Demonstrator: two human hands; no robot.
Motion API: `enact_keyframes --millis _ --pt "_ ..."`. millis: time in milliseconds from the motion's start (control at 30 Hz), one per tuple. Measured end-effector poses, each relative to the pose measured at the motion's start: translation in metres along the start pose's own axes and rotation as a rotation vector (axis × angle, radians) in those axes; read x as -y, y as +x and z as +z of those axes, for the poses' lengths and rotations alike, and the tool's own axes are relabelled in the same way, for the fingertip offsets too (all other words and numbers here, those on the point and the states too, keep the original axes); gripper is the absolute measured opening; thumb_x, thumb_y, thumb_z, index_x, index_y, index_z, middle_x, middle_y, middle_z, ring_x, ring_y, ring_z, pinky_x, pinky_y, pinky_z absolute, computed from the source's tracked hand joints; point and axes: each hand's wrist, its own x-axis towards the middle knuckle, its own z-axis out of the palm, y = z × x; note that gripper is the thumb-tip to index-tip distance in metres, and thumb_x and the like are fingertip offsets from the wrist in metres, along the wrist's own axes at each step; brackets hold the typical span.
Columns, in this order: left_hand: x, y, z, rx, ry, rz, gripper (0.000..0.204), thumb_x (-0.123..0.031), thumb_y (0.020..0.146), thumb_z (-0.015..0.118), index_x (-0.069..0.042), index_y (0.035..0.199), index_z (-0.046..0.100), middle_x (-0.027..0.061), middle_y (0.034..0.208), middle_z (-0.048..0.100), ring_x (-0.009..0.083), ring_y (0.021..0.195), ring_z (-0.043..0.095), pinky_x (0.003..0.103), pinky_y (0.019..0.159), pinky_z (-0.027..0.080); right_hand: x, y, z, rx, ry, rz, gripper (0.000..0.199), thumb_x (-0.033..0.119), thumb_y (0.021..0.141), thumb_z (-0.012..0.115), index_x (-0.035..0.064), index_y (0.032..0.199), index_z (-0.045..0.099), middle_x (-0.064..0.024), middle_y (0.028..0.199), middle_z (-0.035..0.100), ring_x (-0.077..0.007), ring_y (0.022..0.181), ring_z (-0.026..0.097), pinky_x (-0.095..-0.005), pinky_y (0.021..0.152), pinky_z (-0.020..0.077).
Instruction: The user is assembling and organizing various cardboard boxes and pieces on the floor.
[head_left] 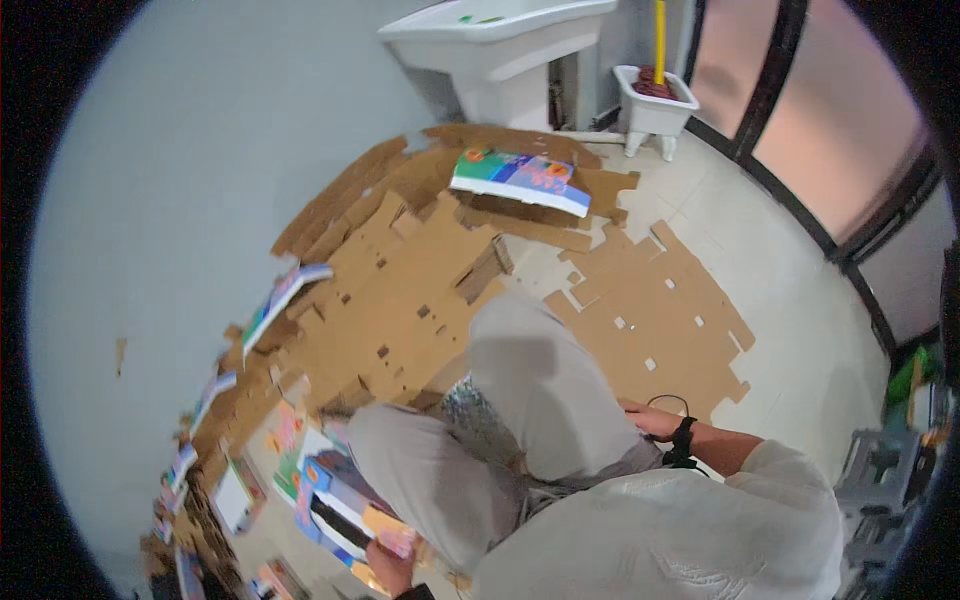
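Note:
At the lower left, my left hand (392, 568) grips the near edge of a colourful printed cardboard box (340, 505), which has a dark opening in its blue-and-white side. Beside my bent right leg (545, 390) is my right hand (655, 422), a black strap around its wrist. The leg hides part of its fingers, and I see nothing held in it. A thin dark cord loops above this hand. Between my legs shows a patch of speckled, multicoloured material (470, 408).
Flattened brown cardboard (390, 300) covers the floor ahead, with another cut sheet (660, 320) to the right. A printed carton piece (525, 180) lies at the far side. Behind stand a white sink (500, 45) and a mop bucket (655, 105). A grey plastic stool (875, 470) is at right.

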Motion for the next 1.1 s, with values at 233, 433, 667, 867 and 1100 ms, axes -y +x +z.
enact_keyframes --millis 233,433,667,867,1100 --pt "-0.076 0.032 -0.078 0.331 -0.050 -0.354 0.122 -0.061 0.070 0.090 0.008 0.154 0.035 0.0313 0.151 0.047 0.0446 0.140 0.046 0.050 0.116 0.040 -0.053 0.014 -0.021 -0.088 -0.276 0.093 0.060 0.034 0.107 0.052 0.0054 0.159 0.042 -0.0094 0.159 0.048 -0.0216 0.142 0.046 -0.0356 0.118 0.0367" --pt "-0.155 0.052 -0.168 0.081 -0.135 -0.328 0.107 -0.054 0.074 0.092 0.009 0.146 0.044 0.0278 0.135 0.059 0.0395 0.126 0.057 0.044 0.109 0.047 -0.028 0.011 -0.016 0.021 -0.054 0.082 0.053 0.027 0.109 0.051 0.0024 0.155 0.047 -0.0089 0.151 0.055 -0.0185 0.137 0.050 -0.0355 0.118 0.0383" --pt "-0.223 0.032 -0.244 -0.200 -0.378 0.107 0.091 -0.040 0.077 0.094 0.007 0.140 0.048 0.0238 0.130 0.060 0.0364 0.125 0.057 0.047 0.110 0.046 0.033 0.017 -0.016 -0.084 -0.489 0.027 0.055 0.032 0.105 0.057 0.0040 0.151 0.049 -0.0110 0.141 0.058 -0.0226 0.130 0.053 -0.0379 0.109 0.0434" --pt "-0.325 0.012 -0.259 -0.011 0.030 0.564 0.053 -0.033 0.085 0.085 0.001 0.121 0.066 0.0172 0.114 0.070 0.0319 0.108 0.066 0.047 0.104 0.051 0.163 0.013 0.029 -0.198 -0.622 -0.324 0.045 0.030 0.104 0.062 0.0029 0.140 0.057 -0.0078 0.118 0.070 -0.0185 0.108 0.064 -0.0355 0.095 0.0507" --pt "-0.389 0.004 -0.175 0.230 -0.223 0.886 0.054 -0.031 0.085 0.077 -0.011 0.134 0.063 0.0134 0.122 0.060 0.0319 0.112 0.060 0.045 0.089 0.050 0.224 -0.020 0.174 -0.195 -0.194 -0.495 0.063 0.019 0.103 0.063 0.0016 0.158 0.038 -0.0183 0.151 0.052 -0.0286 0.133 0.053 -0.0418 0.112 0.0436"
